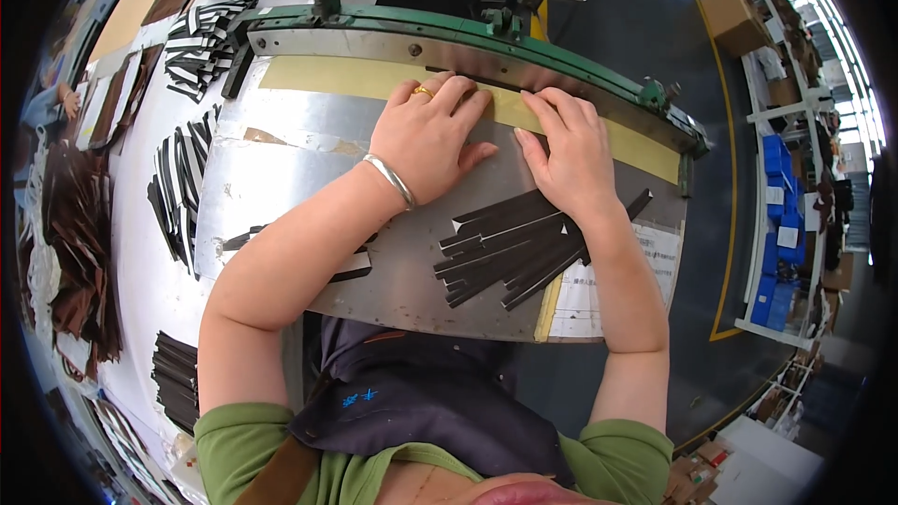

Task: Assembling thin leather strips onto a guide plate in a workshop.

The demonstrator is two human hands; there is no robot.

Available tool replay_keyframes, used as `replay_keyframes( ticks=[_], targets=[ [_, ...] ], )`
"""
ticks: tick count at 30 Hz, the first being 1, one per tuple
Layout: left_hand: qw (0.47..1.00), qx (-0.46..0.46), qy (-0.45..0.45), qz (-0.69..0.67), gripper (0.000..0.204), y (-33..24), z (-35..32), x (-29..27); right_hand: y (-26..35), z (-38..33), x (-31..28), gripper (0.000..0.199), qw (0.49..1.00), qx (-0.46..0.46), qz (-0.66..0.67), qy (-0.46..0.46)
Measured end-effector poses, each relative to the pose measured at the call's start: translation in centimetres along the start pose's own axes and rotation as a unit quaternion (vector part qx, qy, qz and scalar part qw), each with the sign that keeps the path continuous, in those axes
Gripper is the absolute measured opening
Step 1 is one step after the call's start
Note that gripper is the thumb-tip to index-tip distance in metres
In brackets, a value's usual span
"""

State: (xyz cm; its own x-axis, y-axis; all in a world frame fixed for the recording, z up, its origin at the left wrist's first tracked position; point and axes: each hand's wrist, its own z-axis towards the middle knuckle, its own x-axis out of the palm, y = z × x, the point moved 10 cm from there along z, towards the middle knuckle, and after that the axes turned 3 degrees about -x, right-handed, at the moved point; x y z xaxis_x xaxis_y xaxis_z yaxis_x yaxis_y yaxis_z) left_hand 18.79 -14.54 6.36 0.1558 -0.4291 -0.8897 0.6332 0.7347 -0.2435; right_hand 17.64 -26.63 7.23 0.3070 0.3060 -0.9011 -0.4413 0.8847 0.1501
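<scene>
Both of my hands rest on a metal plate (pixel 290 168) under a long green-framed bar (pixel 402 26). My left hand (pixel 428 136), with a ring and a silver bangle, has its fingertips against a thin dark strip (pixel 458 76) at the bar's near edge; its thumb stands apart. Most of that strip is hidden. To its right, my right hand (pixel 569 150) lies with fingers stretched over the yellow band (pixel 645 145) along the bar, thumb apart, holding nothing I can see. Near my right wrist lies a fanned pile of dark strips (pixel 505 248).
Several bundles of black-and-white strips (pixel 182 178) lie on the white table (pixel 131 252) at left. A printed sheet (pixel 575 304) sits under my right forearm. Brown pieces (pixel 79 234) are piled far left, where another person's hand (pixel 69 101) shows. Shelves with blue bins (pixel 781 215) stand right.
</scene>
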Motion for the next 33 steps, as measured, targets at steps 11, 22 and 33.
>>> replay_keyframes(
  ticks=[11, 22, 33],
  targets=[
    [0.994, -0.103, -0.037, -0.015, 0.024, 3.9, 1.2, -0.2, -1.7, -0.4, -0.6, 0.016, 0.992, 0.012, 0.116, -0.054],
    [0.963, 0.204, -0.149, -0.088, 0.024, -3.2, 0.0, -4.5, -3.9, -1.4, 1.4, 0.046, 0.790, 0.247, 0.557, -0.068],
    [0.838, -0.164, 0.161, -0.495, 0.023, 1.8, 0.4, 3.0, -3.6, -1.1, -0.9, 0.046, 0.818, 0.188, 0.534, -0.105]
  ],
)
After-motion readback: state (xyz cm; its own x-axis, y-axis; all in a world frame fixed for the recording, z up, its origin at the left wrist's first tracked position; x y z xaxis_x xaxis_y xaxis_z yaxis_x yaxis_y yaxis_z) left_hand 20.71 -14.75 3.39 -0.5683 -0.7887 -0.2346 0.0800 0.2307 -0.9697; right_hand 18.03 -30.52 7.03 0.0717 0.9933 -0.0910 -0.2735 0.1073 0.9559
